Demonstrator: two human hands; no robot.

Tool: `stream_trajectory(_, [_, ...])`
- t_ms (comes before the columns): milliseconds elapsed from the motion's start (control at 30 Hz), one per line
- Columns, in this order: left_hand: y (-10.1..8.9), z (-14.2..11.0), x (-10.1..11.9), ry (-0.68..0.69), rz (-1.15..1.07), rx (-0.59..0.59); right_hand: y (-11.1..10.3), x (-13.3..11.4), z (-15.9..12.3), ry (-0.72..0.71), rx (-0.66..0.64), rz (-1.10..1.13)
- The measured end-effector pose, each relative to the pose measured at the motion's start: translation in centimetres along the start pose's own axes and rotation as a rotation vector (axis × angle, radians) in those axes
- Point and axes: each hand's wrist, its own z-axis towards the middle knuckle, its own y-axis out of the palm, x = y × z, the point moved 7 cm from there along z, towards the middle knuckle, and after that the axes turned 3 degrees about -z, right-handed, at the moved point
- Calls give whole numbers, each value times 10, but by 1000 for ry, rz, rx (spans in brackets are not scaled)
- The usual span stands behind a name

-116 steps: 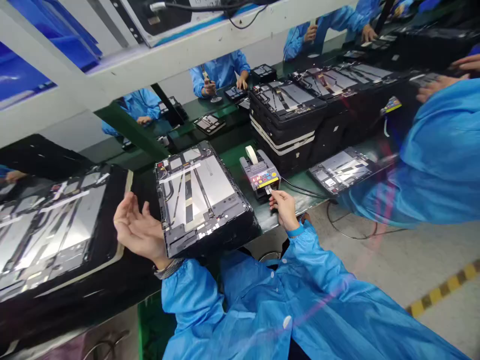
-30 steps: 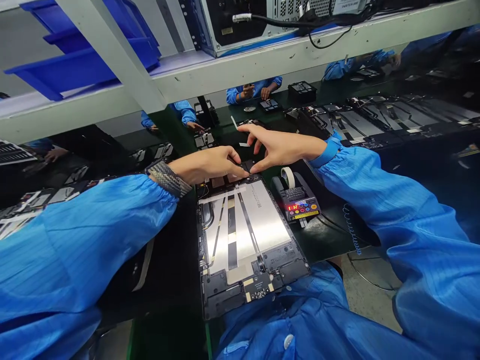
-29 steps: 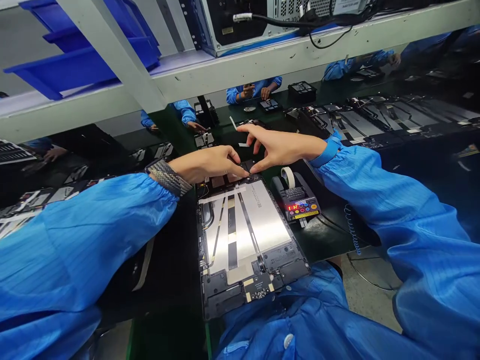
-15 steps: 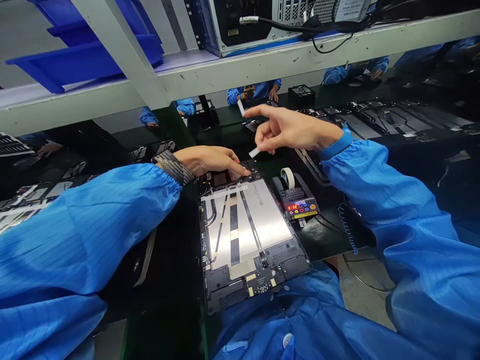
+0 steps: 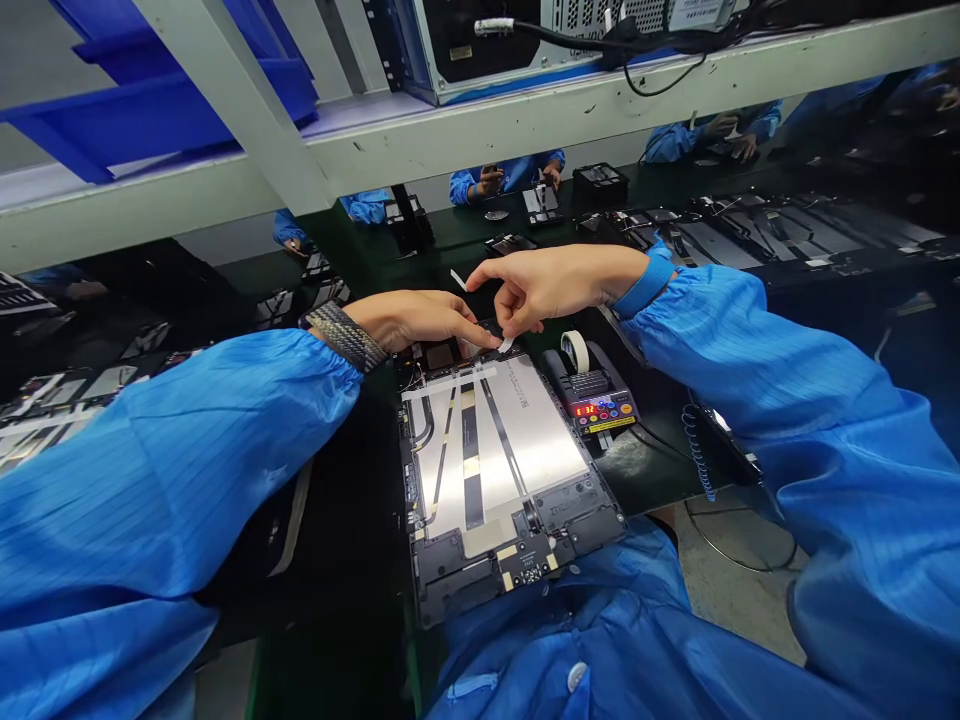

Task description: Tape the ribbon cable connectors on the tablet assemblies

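Note:
An opened tablet (image 5: 495, 460), back side up with its silver plate and black flex strips showing, lies on the dark bench in front of me. My left hand (image 5: 420, 318) rests at the tablet's far end, fingers pressed down on the parts there. My right hand (image 5: 547, 285) hovers just beyond that end. Its thumb and middle finger pinch a small white tape strip (image 5: 507, 345) that touches the tablet's top edge, and another white strip (image 5: 457, 279) sticks from its outstretched forefinger.
A tape dispenser (image 5: 596, 392) with a red display and coloured buttons stands right of the tablet, a coiled cable (image 5: 694, 450) beside it. Rows of opened tablets (image 5: 750, 240) lie at the right. Across the bench, other workers' hands (image 5: 491, 180) handle parts. A shelf beam (image 5: 450, 130) hangs overhead.
My right hand rose from the tablet's far end with the tape strips, then came back down so the pinched strip meets the top edge. My left hand stayed in place.

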Motion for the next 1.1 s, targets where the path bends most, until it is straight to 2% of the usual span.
stream_trajectory(200, [2,-4,-4,-117,-74,-51,9,-21,-12,241,-169,-84])
stream_trajectory(300, [2,-5,-5,-136,-89,-69,12,-27,-15,275,-187,-103])
stream_trajectory(433, [2,-6,-5,-155,-35,-59,7,-28,-12,223,-125,-114])
stream_trajectory(633, [2,-4,-5,-129,-6,-73,2,-15,-6,141,44,-100])
stream_trajectory(767, [1,-3,-6,-141,-2,-54,5,-5,-1,107,41,-161])
stream_trajectory(900, [0,-3,-8,-154,12,-36,4,-10,0,53,87,-286])
stream_trajectory(1000, [-1,-1,-9,-158,16,-19,8,-22,-2,67,89,-419])
stream_trajectory(1100, [-3,0,-11,-155,11,7,9,-29,-2,162,103,-511])
